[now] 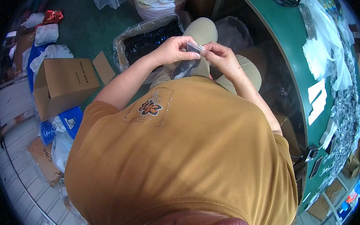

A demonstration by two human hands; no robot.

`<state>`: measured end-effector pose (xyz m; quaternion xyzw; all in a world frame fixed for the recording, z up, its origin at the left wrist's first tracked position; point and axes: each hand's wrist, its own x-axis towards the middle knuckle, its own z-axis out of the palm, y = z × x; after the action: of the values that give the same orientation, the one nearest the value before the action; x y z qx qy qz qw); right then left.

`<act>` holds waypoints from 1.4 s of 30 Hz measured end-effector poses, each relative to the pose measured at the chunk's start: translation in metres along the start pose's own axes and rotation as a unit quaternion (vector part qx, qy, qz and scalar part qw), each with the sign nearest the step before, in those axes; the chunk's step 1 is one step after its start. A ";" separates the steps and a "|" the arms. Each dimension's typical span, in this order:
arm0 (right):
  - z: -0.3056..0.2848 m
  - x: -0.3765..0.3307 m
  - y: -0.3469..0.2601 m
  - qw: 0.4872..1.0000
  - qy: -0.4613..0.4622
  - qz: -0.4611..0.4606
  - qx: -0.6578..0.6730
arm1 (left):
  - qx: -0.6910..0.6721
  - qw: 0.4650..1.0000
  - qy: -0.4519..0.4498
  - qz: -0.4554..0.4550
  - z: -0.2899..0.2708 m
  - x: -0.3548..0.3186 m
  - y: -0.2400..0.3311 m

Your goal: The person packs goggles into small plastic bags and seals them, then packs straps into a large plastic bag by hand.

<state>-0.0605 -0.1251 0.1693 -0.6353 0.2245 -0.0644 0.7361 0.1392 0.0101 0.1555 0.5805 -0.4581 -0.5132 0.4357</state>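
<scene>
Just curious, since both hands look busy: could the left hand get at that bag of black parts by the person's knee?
Probably yes. The left hand pinches a small clear packet with the right hand, just above the open bag of black parts; nothing lies between.

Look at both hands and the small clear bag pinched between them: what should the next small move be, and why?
Probably press along the bag's top edge to close it. The left hand and right hand both pinch the top of the small clear bag, and a dark item already hangs inside it. Whether the edge is sealed cannot be told.
</scene>
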 end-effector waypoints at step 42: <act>-0.003 -0.004 0.000 0.955 0.040 -0.195 -0.221 | 0.002 1.000 0.007 0.003 0.007 -0.001 0.005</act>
<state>-0.0652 -0.1258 0.1697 -0.8105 0.1343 -0.1805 0.5408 0.1316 0.0096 0.1601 0.5834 -0.4583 -0.5067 0.4391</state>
